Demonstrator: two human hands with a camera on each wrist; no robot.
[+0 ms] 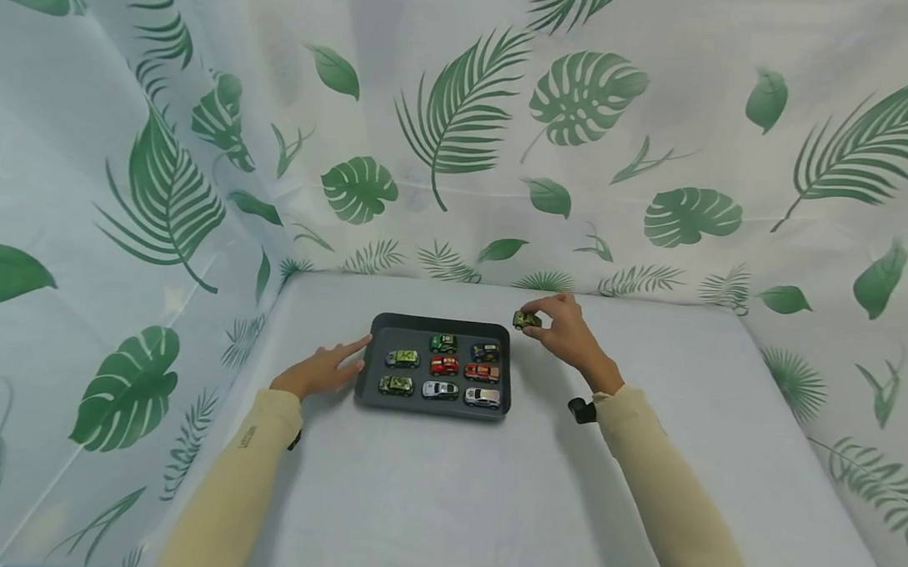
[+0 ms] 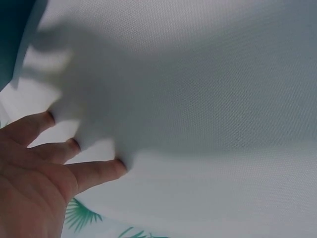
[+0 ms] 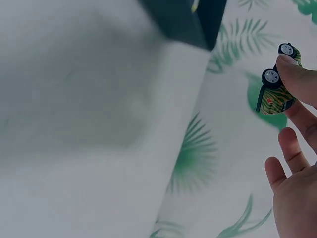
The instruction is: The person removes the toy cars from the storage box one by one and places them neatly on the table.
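Between thumb and fingers my right hand (image 1: pixel 567 331) pinches a camouflage-patterned toy car (image 1: pixel 527 320), held up just beyond the tray's far right corner. The right wrist view shows the same toy car (image 3: pixel 277 87) with its dark wheels and green-orange stripes. A dark grey tray (image 1: pixel 437 325) lies on the table with several toy cars in it, in rough rows: a green car (image 1: pixel 443 343), a red car (image 1: pixel 444 366) and a white car (image 1: pixel 440 390) among them. My left hand (image 1: pixel 323 371) is at the tray's left side, fingers extended; in the left wrist view, fingertips (image 2: pixel 119 168) rest on the white surface.
A white cloth covers the table (image 1: pixel 446 500). Behind it and to the left hang white curtains (image 1: pixel 471 217) printed with green leaves. The tray's raised rim stands between the two hands.
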